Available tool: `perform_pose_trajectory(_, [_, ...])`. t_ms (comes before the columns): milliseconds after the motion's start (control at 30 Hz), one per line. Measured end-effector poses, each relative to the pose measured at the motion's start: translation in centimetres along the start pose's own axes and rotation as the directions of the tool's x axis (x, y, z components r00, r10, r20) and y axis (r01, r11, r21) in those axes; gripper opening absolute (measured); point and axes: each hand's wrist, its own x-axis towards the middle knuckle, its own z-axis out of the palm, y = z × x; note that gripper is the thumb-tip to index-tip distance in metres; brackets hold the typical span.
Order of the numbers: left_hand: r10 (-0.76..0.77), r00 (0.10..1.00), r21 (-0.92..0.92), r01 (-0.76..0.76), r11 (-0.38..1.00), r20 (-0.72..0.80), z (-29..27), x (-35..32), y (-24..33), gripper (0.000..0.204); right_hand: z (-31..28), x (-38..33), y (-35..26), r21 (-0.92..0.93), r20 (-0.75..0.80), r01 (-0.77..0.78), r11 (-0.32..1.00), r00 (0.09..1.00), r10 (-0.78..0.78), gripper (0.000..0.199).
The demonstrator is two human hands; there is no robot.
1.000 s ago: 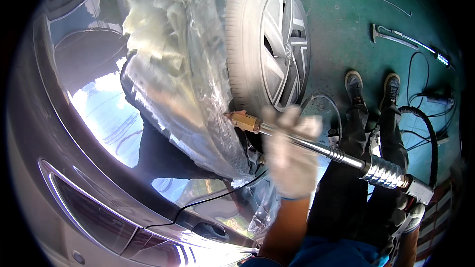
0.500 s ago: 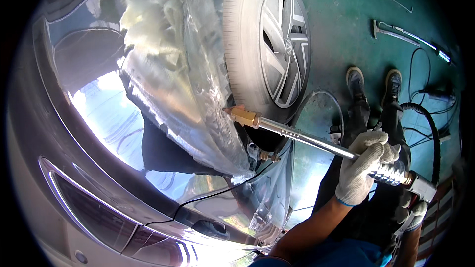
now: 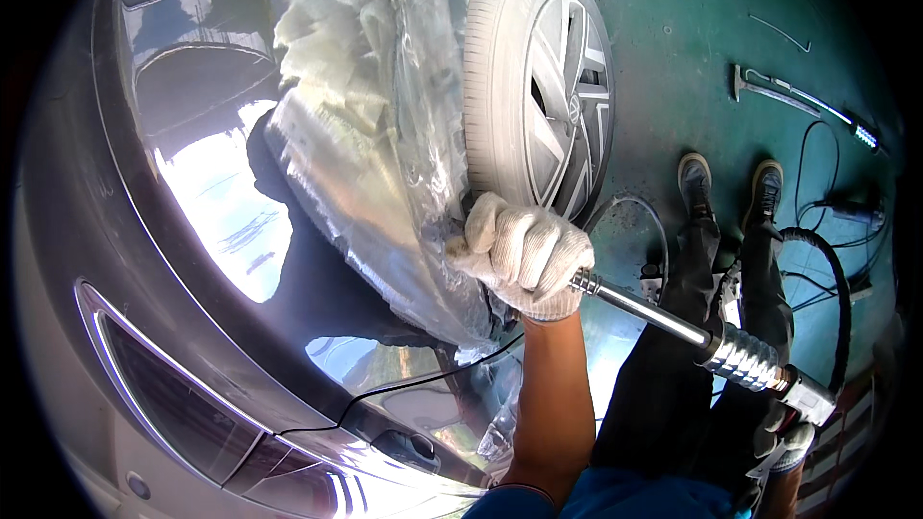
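My left hand (image 3: 529, 255), in a white knit glove, is closed around the front end of a slide hammer (image 3: 663, 319). Its brass tip is hidden inside the fist, close against the bare metal of the car's damaged rear panel (image 3: 370, 154). From there the chrome rod slopes down to the right, to a ribbed sliding weight (image 3: 742, 358) and a grey pistol-shaped handle (image 3: 810, 398). At that handle is my gloved right hand (image 3: 790, 444), its fingers wrapped round the grip and partly hidden below it.
The wheel (image 3: 567, 101) stands just beyond my left hand. A thin black cable (image 3: 423, 385) crosses the glossy bodywork. A thick black hose (image 3: 838, 274) curves from the handle past my legs. On the green floor lie another slide hammer (image 3: 817, 101) and a bent rod (image 3: 781, 31).
My left hand has moved up and left along the rod, from beside the sliding weight to the tip. My right hand stays on the handle. The view has shifted slightly.
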Motion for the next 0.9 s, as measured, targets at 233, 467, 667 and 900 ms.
perform_pose_trajectory(233, [0.397,0.612,0.538,0.056,0.841,-0.684,5.3,-0.6,-1.8,0.013,1.1,0.4,-0.1,0.098,-0.019,0.026,0.995,1.0,-0.025,0.055])
perform_pose_trajectory(467, [0.544,0.442,0.672,0.21,0.71,-0.713,5.7,1.9,-2.7,0.02,2.5,1.7,-0.5,0.05,0.017,0.046,0.998,0.999,-0.047,0.045])
perform_pose_trajectory(667, [0.573,0.396,0.675,0.194,0.712,-0.718,5.5,2.2,-2.7,0.011,3.2,2.1,-0.7,0.046,0.04,0.05,0.998,0.998,-0.052,0.044])
perform_pose_trajectory(900, [0.495,0.488,0.63,0.159,0.76,-0.719,5.4,1.8,-2.3,0.005,3.5,2.1,-1.1,0.044,0.088,0.069,0.997,0.993,-0.073,0.04])
